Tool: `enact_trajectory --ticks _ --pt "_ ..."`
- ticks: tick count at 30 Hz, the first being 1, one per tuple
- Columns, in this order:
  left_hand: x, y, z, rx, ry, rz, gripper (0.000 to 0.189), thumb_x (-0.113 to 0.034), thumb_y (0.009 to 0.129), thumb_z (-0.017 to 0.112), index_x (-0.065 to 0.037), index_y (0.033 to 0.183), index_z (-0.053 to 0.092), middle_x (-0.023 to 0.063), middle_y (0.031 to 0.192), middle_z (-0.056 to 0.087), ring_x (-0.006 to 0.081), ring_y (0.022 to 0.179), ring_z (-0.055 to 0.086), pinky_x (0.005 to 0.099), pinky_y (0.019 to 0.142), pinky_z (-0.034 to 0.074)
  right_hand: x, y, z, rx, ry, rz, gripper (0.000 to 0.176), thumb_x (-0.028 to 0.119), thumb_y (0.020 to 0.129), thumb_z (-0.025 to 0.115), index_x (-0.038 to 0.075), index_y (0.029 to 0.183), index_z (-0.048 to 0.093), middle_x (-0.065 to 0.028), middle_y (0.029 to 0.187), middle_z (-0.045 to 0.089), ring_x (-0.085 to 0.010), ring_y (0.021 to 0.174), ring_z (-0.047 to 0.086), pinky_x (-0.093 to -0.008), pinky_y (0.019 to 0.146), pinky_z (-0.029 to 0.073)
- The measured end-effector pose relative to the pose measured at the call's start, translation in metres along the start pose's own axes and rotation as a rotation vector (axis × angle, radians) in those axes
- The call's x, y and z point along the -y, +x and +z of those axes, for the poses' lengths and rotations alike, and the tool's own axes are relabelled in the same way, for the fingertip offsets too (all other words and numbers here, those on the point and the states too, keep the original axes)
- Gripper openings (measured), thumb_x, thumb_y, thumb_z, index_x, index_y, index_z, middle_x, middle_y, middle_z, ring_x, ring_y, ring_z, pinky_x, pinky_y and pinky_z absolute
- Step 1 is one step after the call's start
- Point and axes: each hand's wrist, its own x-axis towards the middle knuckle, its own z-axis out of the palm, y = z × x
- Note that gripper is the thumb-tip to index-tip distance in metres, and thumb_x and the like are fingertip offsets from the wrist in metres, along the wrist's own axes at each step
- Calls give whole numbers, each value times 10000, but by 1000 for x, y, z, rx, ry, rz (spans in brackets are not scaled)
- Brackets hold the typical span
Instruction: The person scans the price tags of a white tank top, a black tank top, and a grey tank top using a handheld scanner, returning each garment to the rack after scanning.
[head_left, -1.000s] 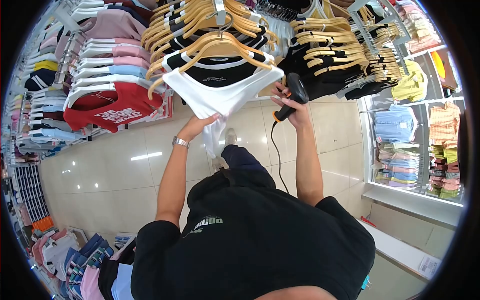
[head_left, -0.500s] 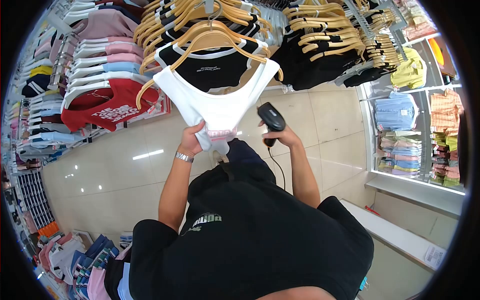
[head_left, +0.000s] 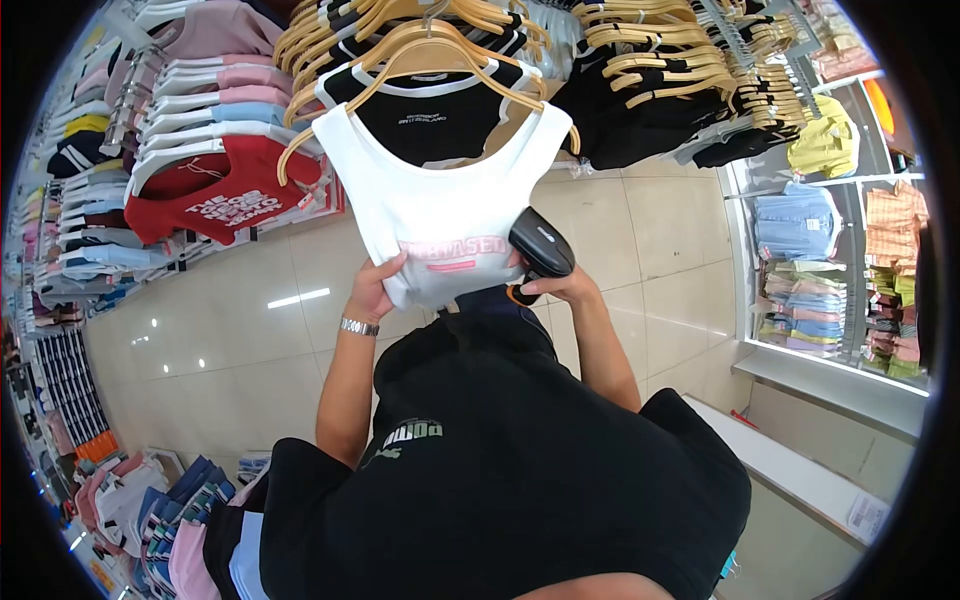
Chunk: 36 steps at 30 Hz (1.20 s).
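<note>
A white sleeveless top (head_left: 450,205) with pink lettering hangs on a wooden hanger (head_left: 428,45) at the front of the rack. My left hand (head_left: 374,290) pinches the top's lower left edge; a metal watch is on that wrist. In my right hand (head_left: 562,286) is a black handheld scanner (head_left: 541,243), which overlaps the right side of the top. The right fingertips are partly hidden behind the scanner and beside the fabric. Just behind the white top hangs a black top (head_left: 425,120) with white trim.
Red top (head_left: 225,195) and other hanging garments are at the left. Black garments (head_left: 630,115) hang at the upper right. A shelf unit with folded shirts (head_left: 797,222) stands at the right, a white ledge (head_left: 780,465) at the lower right. Folded clothes (head_left: 190,515) lie lower left.
The white top is spread wider, and its lettering now shows fully stretched out. My right hand and the scanner have moved in against its right side. My left hand has shifted slightly down and left.
</note>
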Motion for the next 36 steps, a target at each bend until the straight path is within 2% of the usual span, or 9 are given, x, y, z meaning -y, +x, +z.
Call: enact_trajectory --ticks 2,8,11,15,19,22,25,29,36 --pt "-3 -8 6 -78 205 40 507 -85 950 619 59 1402 437 170 1318 596 273 1184 609 405 1017 493 11 -10 3 -54 29 22 645 -21 607 820 47 1214 614 -85 1130 672 -209 1108 591 -366 1004 421" --pt "-16 -22 11 -256 580 119 434 -241 962 688 68 1252 594 114 1150 684 150 1016 641 293 900 507 33 -21 -3 -111 -174 7 659 29 649 812 58 1275 606 -85 1175 691 -209 1177 577 -383 1065 389" --pt "-18 -27 7 -362 581 197 425 -243 968 683 74 1238 603 109 1137 690 138 1005 636 282 891 501 38 -20 -4 -175 -250 -11 670 23 659 803 43 1294 594 -79 1168 693 -192 1167 572 -366 1045 394" --pt "-26 -27 -4 -427 566 265 390 -182 993 639 80 1272 563 132 1189 671 160 1037 645 292 913 510 29 -23 -21 -274 -34 -67 717 -15 673 767 27 1356 552 -108 1204 673 -195 1153 565 -356 996 414" --pt "-37 -30 -18 -485 500 329 350 -120 993 620 78 1274 560 141 1200 667 173 1037 650 294 914 512 33 -31 -32 -339 -5 -134 709 -8 708 669 -5 1394 490 -174 1254 632 -275 1205 562 -409 1064 421" --pt "-44 -30 -23 -451 447 389 347 -117 993 620 79 1272 556 141 1203 666 174 1039 650 296 914 512 35 -32 -41 -331 50 -169 692 -26 708 709 17 1375 532 -156 1241 655 -229 1185 562 -374 1024 409" --pt "-39 -31 -9 -470 408 335 368 -150 994 631 79 1271 555 138 1204 666 170 1045 649 299 916 512 34 -28 -32 -304 9 -139 696 -30 707 715 23 1376 534 -150 1242 656 -229 1191 564 -378 1010 419" --pt "-17 -26 10 -389 368 238 439 -227 982 664 76 1283 564 119 1173 677 139 1012 652 277 875 524 24 -18 -15 -204 69 4 703 -60 654 771 45 1320 570 -91 1197 666 -128 1023 538 -284 879 420" --pt "18 -34 -1 -225 269 -2 441 -225 961 689 64 1276 577 111 1182 677 150 1039 651 298 903 510 17 -15 -4 20 -110 189 646 -7 686 802 47 1285 565 -56 1152 671 -150 1103 555 -325 939 445"
